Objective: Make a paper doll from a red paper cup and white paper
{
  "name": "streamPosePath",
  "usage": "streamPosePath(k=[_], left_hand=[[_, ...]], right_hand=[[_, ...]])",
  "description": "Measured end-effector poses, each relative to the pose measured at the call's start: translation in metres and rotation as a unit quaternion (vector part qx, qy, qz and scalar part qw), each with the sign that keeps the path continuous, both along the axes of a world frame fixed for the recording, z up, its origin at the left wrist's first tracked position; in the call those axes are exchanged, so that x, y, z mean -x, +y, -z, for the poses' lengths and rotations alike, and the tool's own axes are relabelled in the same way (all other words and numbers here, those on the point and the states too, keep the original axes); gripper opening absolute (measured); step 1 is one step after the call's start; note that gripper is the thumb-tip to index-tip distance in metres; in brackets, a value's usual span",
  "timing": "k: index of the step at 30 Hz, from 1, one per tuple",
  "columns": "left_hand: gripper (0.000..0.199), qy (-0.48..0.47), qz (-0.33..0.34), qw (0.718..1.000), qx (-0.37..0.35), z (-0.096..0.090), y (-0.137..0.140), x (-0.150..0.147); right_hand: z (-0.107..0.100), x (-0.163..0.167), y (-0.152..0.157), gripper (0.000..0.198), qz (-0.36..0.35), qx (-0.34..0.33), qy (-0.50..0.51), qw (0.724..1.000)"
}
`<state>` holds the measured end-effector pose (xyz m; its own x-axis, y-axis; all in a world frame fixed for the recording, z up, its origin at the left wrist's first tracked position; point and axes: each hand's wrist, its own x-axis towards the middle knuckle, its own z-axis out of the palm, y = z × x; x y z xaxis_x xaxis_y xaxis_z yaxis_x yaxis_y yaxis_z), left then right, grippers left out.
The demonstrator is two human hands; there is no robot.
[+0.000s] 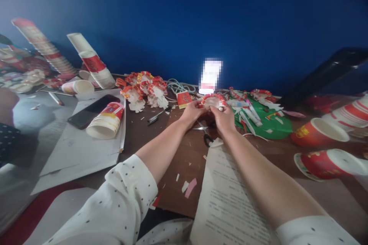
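A paper cup cut into a ring, with a red-and-white wrapped rim and a pale middle (212, 101), is held up between both hands over the brown table. My left hand (194, 111) grips its left side with closed fingers. On the opposite side my right hand (224, 116) pinches it, thumb on the near face. Scissors (207, 139) lie just below the hands, partly hidden by the right wrist. Similar red-and-white cut-paper pieces (148, 88) are heaped to the left. A small red box-like piece (184, 99) is beside my left hand.
A lit, pixelated screen (211, 76) stands behind the hands. Green round sheet (277, 126) with scraps and tubes lies right. Paper cups (330, 132) stand and lie at right. Left are stacked cups (94, 67), a dark phone (93, 110) and a pen (157, 116). A printed sheet (222, 199) lies in front.
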<state>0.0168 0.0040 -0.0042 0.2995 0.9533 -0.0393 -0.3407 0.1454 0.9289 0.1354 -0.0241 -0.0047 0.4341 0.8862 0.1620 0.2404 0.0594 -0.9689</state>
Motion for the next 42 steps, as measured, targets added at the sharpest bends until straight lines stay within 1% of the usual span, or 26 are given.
streamPosePath(k=[3,6,9,13,17,21,22,26,28,31,33,36,40,42], left_hand=[[0.023,0.018,0.004,1.0,0.023,-0.002,-0.003,-0.001],[0.015,0.018,-0.012,0.999,0.048,-0.004,-0.002,-0.001],[0.014,0.021,-0.026,0.998,0.059,-0.004,0.0,0.0],[0.014,0.015,-0.045,0.996,0.082,-0.005,-0.001,-0.001],[0.012,0.012,-0.065,0.993,0.098,-0.004,-0.002,-0.004],[0.008,0.012,-0.051,0.995,0.09,0.002,0.0,-0.004],[0.008,0.012,-0.053,0.994,0.091,0.004,0.001,-0.004],[0.011,0.008,-0.09,0.992,0.085,0.01,0.004,-0.004],[0.012,0.008,-0.097,0.992,0.08,0.01,0.004,-0.004],[0.012,0.005,-0.085,0.994,0.074,0.008,0.002,-0.004],[0.012,0.005,-0.072,0.995,0.074,0.005,0.001,-0.004],[0.014,0.051,-0.076,0.994,0.064,0.004,0.001,-0.003],[0.013,0.154,-0.117,0.98,0.032,0.005,0.002,-0.003],[0.012,0.172,-0.132,0.976,0.031,0.006,0.003,-0.003]], right_hand=[[-0.005,-0.001,-0.005,0.032,0.033,0.009,-0.033,0.999],[-0.012,0.002,-0.011,0.032,0.02,0.01,-0.02,1.0],[-0.013,0.005,-0.013,0.031,0.0,0.01,0.001,1.0],[-0.006,0.004,-0.007,0.031,-0.029,0.008,0.041,0.999],[-0.002,0.005,-0.002,0.025,-0.028,0.002,0.055,0.998],[-0.005,0.008,-0.004,0.023,-0.066,0.024,0.129,0.989],[-0.006,0.008,-0.005,0.024,-0.069,0.024,0.133,0.988],[-0.006,0.004,-0.005,0.026,-0.056,0.005,0.067,0.996],[-0.003,0.002,-0.003,0.027,-0.052,0.008,0.033,0.998],[0.001,0.0,-0.001,0.025,-0.037,0.022,-0.005,0.999],[0.002,0.0,0.0,0.024,-0.026,0.016,-0.024,0.999],[0.0,0.002,-0.001,0.023,-0.036,0.014,-0.014,0.999],[-0.004,0.005,-0.002,0.024,-0.057,0.061,0.006,0.997],[-0.004,0.006,-0.002,0.025,-0.053,0.064,0.0,0.997]])
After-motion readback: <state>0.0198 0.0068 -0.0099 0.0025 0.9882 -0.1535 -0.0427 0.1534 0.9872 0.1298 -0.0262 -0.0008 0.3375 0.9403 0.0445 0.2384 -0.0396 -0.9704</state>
